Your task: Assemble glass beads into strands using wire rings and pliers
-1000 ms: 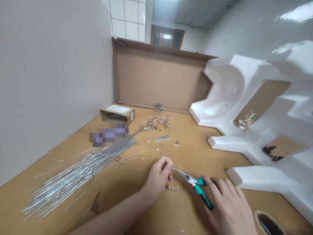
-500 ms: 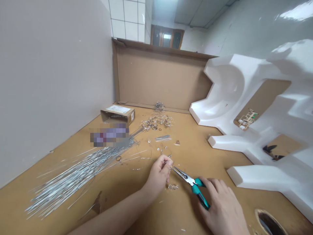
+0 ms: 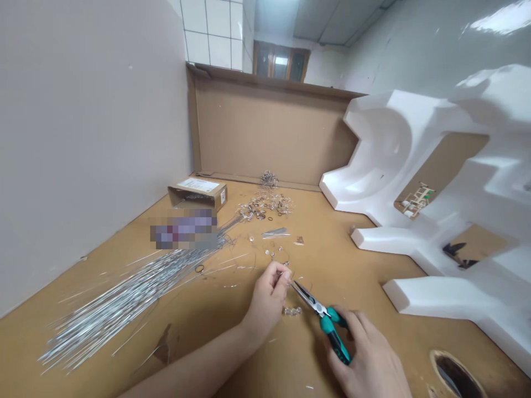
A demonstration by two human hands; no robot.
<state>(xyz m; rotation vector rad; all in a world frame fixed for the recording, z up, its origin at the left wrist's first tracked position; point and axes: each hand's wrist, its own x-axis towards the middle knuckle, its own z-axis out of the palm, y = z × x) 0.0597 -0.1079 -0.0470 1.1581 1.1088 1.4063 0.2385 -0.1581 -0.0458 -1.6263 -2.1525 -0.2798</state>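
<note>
My left hand (image 3: 269,298) is pinched closed around a small wire piece with a ring, too small to name surely. My right hand (image 3: 369,359) grips teal-handled needle-nose pliers (image 3: 322,320), whose jaws point up-left and meet the piece at my left fingertips. A small cluster of clear beads (image 3: 292,311) lies on the brown board just below the pliers' jaws. A long bundle of thin silver wires (image 3: 133,293) spreads across the board to the left of my left arm.
A heap of small rings and metal findings (image 3: 265,205) lies farther back, near a small cardboard box (image 3: 198,192). An upright cardboard panel (image 3: 269,132) closes the back. White foam packing (image 3: 435,210) fills the right side. A hole in the board (image 3: 454,376) is at the lower right.
My right hand and the pliers have slid left and toward me, the handles dropping lower. My left hand stays pinched in nearly the same place.
</note>
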